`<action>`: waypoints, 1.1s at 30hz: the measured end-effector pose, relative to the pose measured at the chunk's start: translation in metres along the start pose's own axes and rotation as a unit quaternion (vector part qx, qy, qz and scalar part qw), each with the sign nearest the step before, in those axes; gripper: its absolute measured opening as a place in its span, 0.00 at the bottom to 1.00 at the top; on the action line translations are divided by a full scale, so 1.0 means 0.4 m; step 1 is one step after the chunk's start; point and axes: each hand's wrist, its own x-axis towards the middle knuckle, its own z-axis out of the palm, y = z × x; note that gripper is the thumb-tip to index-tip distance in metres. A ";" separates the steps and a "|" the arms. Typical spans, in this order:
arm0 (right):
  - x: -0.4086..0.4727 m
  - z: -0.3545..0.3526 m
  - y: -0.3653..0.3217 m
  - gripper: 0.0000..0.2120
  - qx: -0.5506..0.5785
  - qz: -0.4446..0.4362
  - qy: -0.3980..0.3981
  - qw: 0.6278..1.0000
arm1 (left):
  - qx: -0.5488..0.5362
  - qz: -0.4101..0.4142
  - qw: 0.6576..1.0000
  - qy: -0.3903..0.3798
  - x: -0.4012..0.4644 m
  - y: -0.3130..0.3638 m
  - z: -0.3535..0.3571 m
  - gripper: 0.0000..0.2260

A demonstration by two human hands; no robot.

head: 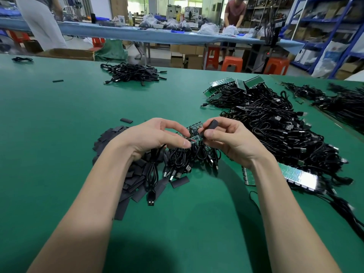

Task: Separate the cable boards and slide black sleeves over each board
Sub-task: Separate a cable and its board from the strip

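Observation:
Above the green table (59, 119), my left hand (155, 136) pinches a small strip of green cable boards (195, 129) whose black USB cables (189, 160) hang down onto the table. My right hand (226, 138) pinches a black sleeve (212, 124) between thumb and fingers, right at the end of the boards. A heap of flat black sleeves (134, 174) lies under my left wrist.
A big pile of black cables with board panels (275, 125) fills the right side. One shiny panel (299, 176) lies by my right forearm. A smaller cable bundle (134, 72) sits at the back, and loose sleeves (58, 81) lie left. People work at benches beyond.

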 end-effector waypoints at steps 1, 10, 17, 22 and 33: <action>-0.001 -0.003 0.000 0.08 0.000 -0.002 0.000 1.000 | -0.015 0.000 1.000 0.002 0.003 -0.005 0.003 0.15; 0.027 0.036 0.030 0.06 0.037 -0.043 0.056 0.997 | -0.079 0.068 0.993 0.058 0.019 -0.019 0.012 0.15; 0.031 0.023 0.025 0.02 0.165 -0.011 0.163 0.973 | 0.021 0.216 0.960 0.175 0.043 -0.024 0.057 0.05; 0.034 0.013 0.017 0.09 0.176 -0.006 0.145 0.974 | 0.011 0.232 0.956 0.178 0.043 -0.021 0.069 0.04; 0.029 0.007 0.002 0.12 0.142 -0.026 0.132 0.981 | 0.030 0.239 0.944 0.225 0.048 -0.022 0.087 0.05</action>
